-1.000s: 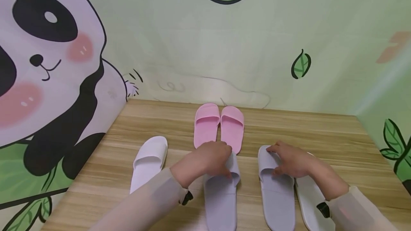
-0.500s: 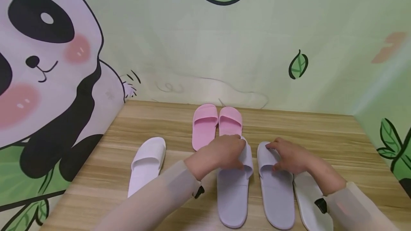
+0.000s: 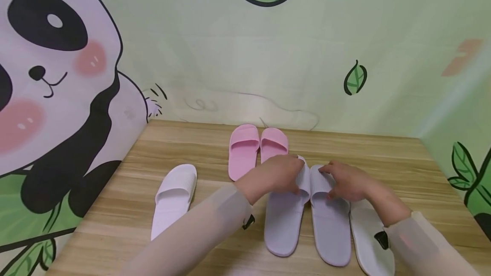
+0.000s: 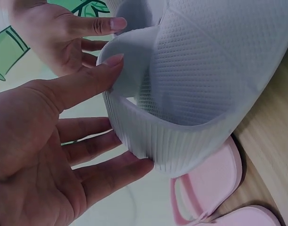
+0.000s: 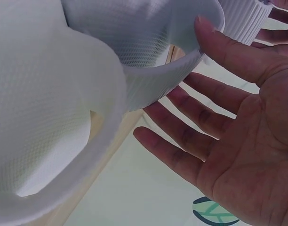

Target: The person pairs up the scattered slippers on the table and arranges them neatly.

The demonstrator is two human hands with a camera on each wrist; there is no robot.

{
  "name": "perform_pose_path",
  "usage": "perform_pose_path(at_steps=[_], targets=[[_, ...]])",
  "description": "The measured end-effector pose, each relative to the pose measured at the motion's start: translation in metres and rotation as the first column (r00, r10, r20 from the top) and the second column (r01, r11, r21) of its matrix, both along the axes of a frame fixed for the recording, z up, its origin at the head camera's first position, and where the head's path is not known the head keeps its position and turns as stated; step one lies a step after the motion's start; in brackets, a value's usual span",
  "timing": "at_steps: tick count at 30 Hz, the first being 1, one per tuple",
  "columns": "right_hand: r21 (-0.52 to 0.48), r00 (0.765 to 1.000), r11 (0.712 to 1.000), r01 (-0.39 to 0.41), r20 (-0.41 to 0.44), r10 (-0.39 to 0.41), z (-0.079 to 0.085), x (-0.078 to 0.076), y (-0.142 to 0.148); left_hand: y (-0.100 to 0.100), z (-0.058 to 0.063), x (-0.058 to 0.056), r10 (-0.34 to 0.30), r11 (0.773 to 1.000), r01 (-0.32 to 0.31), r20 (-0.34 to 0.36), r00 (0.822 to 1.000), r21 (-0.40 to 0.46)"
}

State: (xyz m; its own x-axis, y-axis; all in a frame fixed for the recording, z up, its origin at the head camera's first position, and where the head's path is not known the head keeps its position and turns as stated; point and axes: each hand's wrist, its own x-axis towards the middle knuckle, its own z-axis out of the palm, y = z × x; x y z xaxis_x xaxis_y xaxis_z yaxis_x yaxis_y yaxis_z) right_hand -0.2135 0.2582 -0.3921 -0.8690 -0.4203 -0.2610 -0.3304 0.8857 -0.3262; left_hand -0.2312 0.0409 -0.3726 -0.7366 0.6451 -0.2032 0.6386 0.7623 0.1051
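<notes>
Two grey slippers stand side by side, toes toward the wall, their strap edges meeting in the head view. My left hand (image 3: 281, 174) pinches the ribbed strap of the left grey slipper (image 3: 283, 227). In the left wrist view its thumb hooks into the foot opening while the fingers lie along the outside of the strap (image 4: 153, 139). On the right grey slipper (image 3: 332, 237), my right hand (image 3: 348, 180) pinches the strap likewise, thumb inside and fingertips along the outer ribs (image 5: 165, 79). A white slipper (image 3: 370, 235) lies right beside that one, its front partly hidden by my right hand.
A pair of pink slippers, left (image 3: 244, 152) and right (image 3: 274, 143), stands near the wall behind my left hand. Another white slipper (image 3: 171, 203) lies at the left, partly under my sleeve. Walls (image 3: 215, 46) with panda and leaf drawings border the wooden floor (image 3: 387, 161).
My left hand has slid its grey slipper rightward and forward, closing the gap to the other. My right hand has shifted its grey slipper slightly forward. The pink and white slippers stay in place.
</notes>
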Motion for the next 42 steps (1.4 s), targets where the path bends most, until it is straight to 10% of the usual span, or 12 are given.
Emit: perform_pose_path(at_steps=[15,42], targets=[[-0.030,1.000,0.999,0.014,-0.018,-0.015,0.000,-0.019,0.009,0.017,-0.018,-0.037,0.046,0.990,-0.059,0.110,0.993,0.125],[-0.015,0.995,0.996,0.088,0.043,-0.088,0.005,-0.044,0.030,0.041,-0.023,-0.063,0.056,0.981,-0.080,0.135,0.989,0.178]])
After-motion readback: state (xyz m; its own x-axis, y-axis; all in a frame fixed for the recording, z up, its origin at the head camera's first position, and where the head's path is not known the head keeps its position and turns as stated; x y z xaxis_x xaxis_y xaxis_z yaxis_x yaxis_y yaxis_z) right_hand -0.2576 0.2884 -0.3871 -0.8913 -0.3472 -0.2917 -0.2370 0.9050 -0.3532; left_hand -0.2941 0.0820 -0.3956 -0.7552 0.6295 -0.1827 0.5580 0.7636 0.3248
